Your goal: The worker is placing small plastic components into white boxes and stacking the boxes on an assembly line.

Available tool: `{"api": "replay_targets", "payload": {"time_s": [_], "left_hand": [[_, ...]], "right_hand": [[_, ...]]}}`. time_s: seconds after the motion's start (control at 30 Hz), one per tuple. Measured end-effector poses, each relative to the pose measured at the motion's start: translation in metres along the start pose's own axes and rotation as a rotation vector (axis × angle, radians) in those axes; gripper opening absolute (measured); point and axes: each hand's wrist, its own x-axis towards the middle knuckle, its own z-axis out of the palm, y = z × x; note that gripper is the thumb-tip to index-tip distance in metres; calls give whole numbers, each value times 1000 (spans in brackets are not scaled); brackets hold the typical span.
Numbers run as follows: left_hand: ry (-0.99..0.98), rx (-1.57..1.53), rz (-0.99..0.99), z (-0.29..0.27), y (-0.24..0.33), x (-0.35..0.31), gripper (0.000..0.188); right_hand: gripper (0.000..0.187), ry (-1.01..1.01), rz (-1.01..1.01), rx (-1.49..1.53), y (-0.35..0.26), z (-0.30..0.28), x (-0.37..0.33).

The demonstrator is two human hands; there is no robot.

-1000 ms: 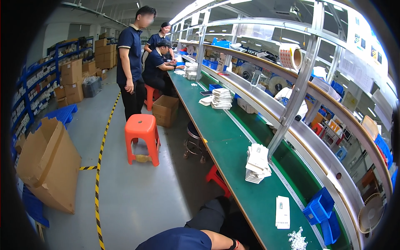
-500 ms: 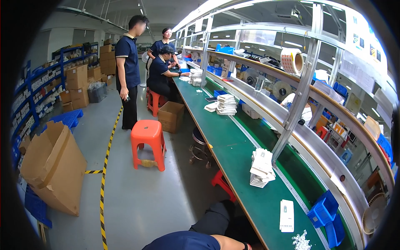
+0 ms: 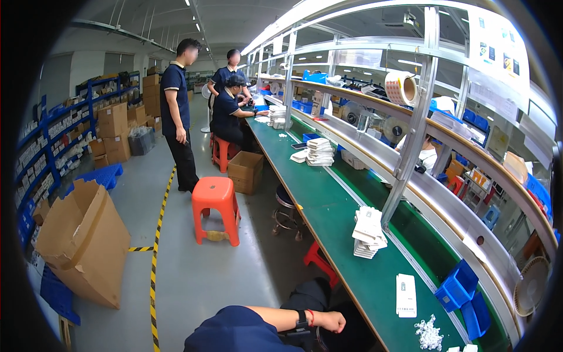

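My left hand (image 3: pixel 333 321) is closed in a loose fist over my dark-clothed lap, just left of the bench edge. Nothing sticks out of it. A dark watch (image 3: pixel 302 320) and a thin red band circle its wrist, below a navy sleeve (image 3: pixel 234 330). My right hand is out of view. On the green bench (image 3: pixel 316 208) nearest me lie white flat card-like packs (image 3: pixel 406 295) and a heap of small white pieces (image 3: pixel 428 333). Farther along stands an uneven stack of white packs (image 3: pixel 368 233).
Blue bins (image 3: pixel 456 287) stand along the bench's right side, below a metal shelf frame (image 3: pixel 413 117). An orange stool (image 3: pixel 214 196) and open cartons (image 3: pixel 88 246) are on the floor. One person (image 3: pixel 179 111) stands; another sits at the bench (image 3: pixel 227 114), with a third behind.
My left forearm has come up into view, so the fist and watch now show. The view has shifted slightly. The standing person's arm hangs lower.
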Motion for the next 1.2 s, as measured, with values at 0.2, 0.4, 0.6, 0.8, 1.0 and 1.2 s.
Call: {"api": "replay_targets", "payload": {"time_s": [0.2,0.4,0.6,0.8,1.0,1.2], "left_hand": [[282,-150,-48,-34,12,-64,16],[480,-58,-35,-64,41,-112,17],[477,20,84,-73,90,-120,17],[245,186,233,-66,133,-116,11],[126,150,277,-65,147,-114,11],[103,115,265,-71,150,-110,10]], "right_hand": [[36,-84,-239,242,-77,-39,-43],[28,-69,-582,264,-116,-53,-34],[26,-38,-598,411,-155,-99,-59],[25,-100,-534,594,-159,-107,-55],[26,149,-1146,92,-178,-132,-30],[30,-18,-708,224,-211,-121,46]]}}
